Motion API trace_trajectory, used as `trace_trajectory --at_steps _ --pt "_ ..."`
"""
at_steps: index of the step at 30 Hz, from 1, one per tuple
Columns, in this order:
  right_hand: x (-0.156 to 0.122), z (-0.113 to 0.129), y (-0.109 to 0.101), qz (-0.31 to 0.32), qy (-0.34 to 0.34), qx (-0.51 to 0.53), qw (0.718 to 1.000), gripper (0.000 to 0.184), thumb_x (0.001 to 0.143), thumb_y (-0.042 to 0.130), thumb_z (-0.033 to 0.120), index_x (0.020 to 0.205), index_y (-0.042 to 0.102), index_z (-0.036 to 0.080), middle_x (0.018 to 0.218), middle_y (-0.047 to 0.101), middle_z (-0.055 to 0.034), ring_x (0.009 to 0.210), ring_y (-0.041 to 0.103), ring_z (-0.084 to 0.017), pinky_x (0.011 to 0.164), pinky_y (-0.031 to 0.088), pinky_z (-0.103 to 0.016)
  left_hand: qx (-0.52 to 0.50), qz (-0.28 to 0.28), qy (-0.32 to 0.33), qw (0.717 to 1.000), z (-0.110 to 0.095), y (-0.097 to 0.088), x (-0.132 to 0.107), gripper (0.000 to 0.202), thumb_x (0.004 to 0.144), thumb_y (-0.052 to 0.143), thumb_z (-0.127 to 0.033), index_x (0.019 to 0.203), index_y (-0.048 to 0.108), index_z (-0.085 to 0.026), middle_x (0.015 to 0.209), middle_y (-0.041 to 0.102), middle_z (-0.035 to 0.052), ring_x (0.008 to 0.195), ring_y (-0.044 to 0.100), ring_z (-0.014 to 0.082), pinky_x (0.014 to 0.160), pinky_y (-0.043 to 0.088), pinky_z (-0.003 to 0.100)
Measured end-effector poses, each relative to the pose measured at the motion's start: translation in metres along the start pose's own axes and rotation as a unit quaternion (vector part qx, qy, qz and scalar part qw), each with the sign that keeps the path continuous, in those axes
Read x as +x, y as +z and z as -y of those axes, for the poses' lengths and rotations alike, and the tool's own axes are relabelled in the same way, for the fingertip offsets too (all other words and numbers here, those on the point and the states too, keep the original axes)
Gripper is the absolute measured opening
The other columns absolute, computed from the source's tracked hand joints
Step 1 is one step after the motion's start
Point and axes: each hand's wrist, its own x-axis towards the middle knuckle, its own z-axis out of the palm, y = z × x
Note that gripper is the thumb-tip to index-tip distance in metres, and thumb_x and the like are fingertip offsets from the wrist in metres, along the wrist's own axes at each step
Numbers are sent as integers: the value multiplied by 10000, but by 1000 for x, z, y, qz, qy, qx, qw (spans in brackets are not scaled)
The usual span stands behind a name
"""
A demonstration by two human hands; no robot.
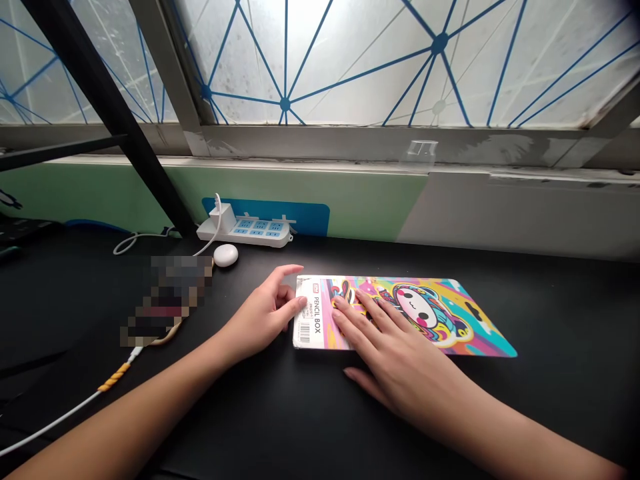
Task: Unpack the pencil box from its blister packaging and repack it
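Observation:
A flat, colorful pencil box with a cartoon bear figure lies on the black table, its white end printed "PENCIL BOX". At that left end is my left hand. Its thumb rests on the box's edge, the forefinger reaches to the far corner, and the other fingers are curled and partly hidden. My right hand lies flat across the middle of the box, fingers stretched out over the printed picture. The right thumb is off the box, near its front edge.
A phone with a blurred screen lies on the left, a white charging cable plugged in. Behind it sit a small white earbud case and a white power strip against the wall. A black metal post slants at left.

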Motion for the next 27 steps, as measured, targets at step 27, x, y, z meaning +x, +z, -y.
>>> trace_trajectory --at_steps 27 --pt "-44 -90 5 -37 5 70 997 547 988 504 204 1521 444 310 1483 569 -48 1382 508 -298 1055 520 -518 207 -159 -38 965 4 -79 15 293 871 614 -412 1070 537 -211 733 605 -20 571 531 143 507 363 238"
